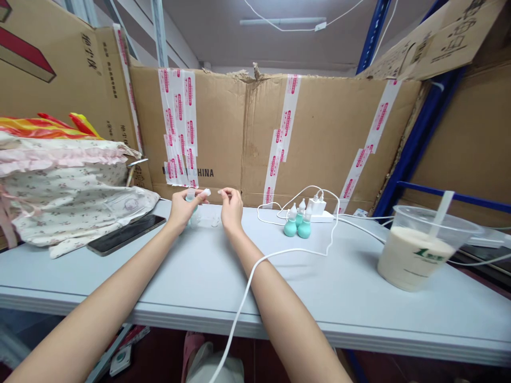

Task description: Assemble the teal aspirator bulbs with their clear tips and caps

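My left hand is closed around a teal squeeze bulb with a clear neck. At its thumb and fingertip a small white piece shows. My right hand is in a pinch just to the right, with a tiny whitish piece at its fingertips, too small to name. The two hands are apart. Small clear pieces lie on the table between them. To the right, three teal squeeze bulbs with clear pointed tips stand close together.
A white cable runs over my right forearm to a charger on a power strip. A cup with a straw stands at the right. A black phone and a floral cloth bag lie left. Cardboard walls the back.
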A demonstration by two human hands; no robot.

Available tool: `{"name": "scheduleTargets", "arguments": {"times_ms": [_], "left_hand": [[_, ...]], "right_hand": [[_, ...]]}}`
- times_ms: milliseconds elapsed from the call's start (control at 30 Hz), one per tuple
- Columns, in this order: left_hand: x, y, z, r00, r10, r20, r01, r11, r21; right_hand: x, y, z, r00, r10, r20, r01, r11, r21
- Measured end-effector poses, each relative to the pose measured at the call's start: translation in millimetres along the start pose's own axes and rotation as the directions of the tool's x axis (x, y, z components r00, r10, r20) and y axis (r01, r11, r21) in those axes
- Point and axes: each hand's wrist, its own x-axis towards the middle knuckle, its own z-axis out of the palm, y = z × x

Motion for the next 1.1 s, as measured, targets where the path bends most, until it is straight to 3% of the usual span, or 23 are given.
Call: {"name": "scheduleTargets", "arguments": {"times_ms": [133, 267, 333, 467, 633, 767, 1100], "left_hand": [[7, -5, -9.4, 0.996, 0.001, -0.091, 0.003, 0.999, 0.039], [12, -13, -16.9, 0.992, 0.014, -0.123, 0.007, 0.986, 0.168], [13, -15, -18.0, 0.993, 0.015, -0.119, 0.014, 0.97, 0.241], [10, -14, -18.7, 0.994, 0.012, -0.113, 0.035, 0.914, 0.404], [9, -10, -20.6, 0.992, 0.001, -0.125, 0.061, 0.868, 0.492], [9, -8, -20.5, 0.991, -0.001, -0.134, 0.073, 0.841, 0.536], [7, -6, -20.8, 0.994, -0.006, -0.111, 0.065, 0.842, 0.535]], "right_hand": [[-2, 7, -5, 0.973, -0.149, 0.174, 0.195, 0.938, -0.287], [-6, 19, -1, 0.847, -0.242, 0.473, 0.492, 0.693, -0.527], [-4, 24, 6, 0.794, -0.226, 0.564, 0.572, 0.593, -0.567], [8, 27, 23, 0.748, -0.178, 0.64, 0.638, 0.457, -0.619], [28, 26, 43, 0.677, -0.083, 0.731, 0.713, 0.318, -0.625], [32, 26, 53, 0.68, -0.014, 0.733, 0.706, 0.278, -0.651], [26, 31, 55, 0.687, 0.01, 0.727, 0.692, 0.296, -0.658]]}}
